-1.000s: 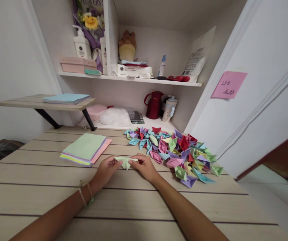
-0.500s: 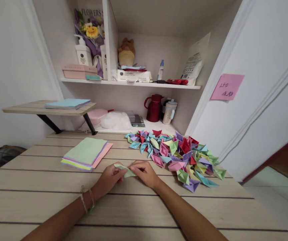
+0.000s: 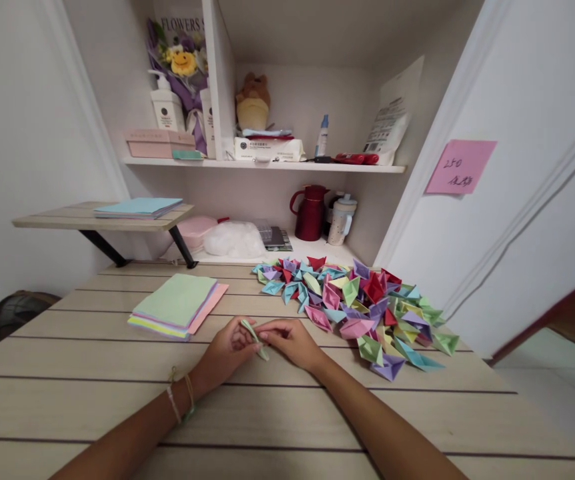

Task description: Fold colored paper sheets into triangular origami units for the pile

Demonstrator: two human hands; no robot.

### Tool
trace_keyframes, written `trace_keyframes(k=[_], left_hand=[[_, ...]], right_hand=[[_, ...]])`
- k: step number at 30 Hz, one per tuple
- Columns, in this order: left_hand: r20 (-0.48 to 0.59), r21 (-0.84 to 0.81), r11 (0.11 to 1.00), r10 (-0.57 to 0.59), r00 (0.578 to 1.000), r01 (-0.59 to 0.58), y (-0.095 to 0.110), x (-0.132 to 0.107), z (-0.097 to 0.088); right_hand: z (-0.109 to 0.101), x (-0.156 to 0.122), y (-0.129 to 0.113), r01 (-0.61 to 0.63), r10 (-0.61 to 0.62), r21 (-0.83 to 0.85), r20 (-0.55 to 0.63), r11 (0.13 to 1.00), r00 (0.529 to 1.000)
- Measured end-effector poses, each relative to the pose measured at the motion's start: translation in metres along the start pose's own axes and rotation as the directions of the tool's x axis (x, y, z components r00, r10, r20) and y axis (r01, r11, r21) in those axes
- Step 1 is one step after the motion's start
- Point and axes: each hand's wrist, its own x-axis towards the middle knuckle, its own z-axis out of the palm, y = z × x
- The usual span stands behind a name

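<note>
Between my two hands is a small folded piece of light green paper [image 3: 249, 328], seen nearly edge-on and tilted down to the right. My left hand [image 3: 228, 347] pinches it from the left, thumb on the near side and fingers curled behind. From the right, my right hand [image 3: 290, 341] grips its edge between thumb and forefinger. To the right lies a large heap of folded paper boats [image 3: 355, 328] in many colours. A stack of coloured paper sheets [image 3: 175, 301], light green on top, lies to the left of my hands.
A small raised stand [image 3: 52, 219] at the back left carries blue-topped paper sheets [image 3: 137, 207]. Behind the table [image 3: 247, 427], the cabinet holds a red jug [image 3: 310, 215], a pale tumbler [image 3: 341, 220] and a white plastic bag [image 3: 234, 240]. A pink note [image 3: 461, 167] sticks to the wall.
The light green paper has turned from showing a broad face to nearly edge-on. My left hand has opened its fingers somewhat behind it; both hands stay in about the same place.
</note>
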Motion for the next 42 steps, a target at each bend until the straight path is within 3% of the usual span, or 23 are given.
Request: trace_keyframes(k=[10,17,28,31,35,42], left_hand=[[-0.014,0.119,0.993,0.020,1.000,-0.018,0.003,-0.003,0.004],[-0.022,0.264,0.963,0.061,0.998,-0.053,0.003,-0.002,0.005],[-0.005,0.279,0.956,0.097,0.995,-0.092,0.002,-0.002,0.005],[-0.008,0.322,0.942,0.102,0.995,-0.095,0.004,-0.003,0.006],[-0.011,0.402,0.909,0.121,0.993,-0.107,0.006,-0.004,0.007],[-0.048,0.470,0.878,0.128,0.991,-0.090,0.005,-0.004,0.005]], right_hand=[[0.002,0.001,0.004,-0.062,0.062,-0.006,0.021,0.998,0.998],[0.002,0.002,0.007,-0.028,0.033,-0.077,0.053,0.997,0.998],[0.002,0.001,0.001,0.041,-0.040,-0.229,0.010,0.973,0.999],[0.010,-0.001,-0.006,0.022,-0.060,-0.411,-0.078,0.911,0.995],[0.028,-0.004,-0.015,-0.060,-0.122,-0.665,-0.224,0.745,0.967],[0.037,-0.003,-0.015,-0.091,-0.149,-0.700,-0.275,0.709,0.950]])
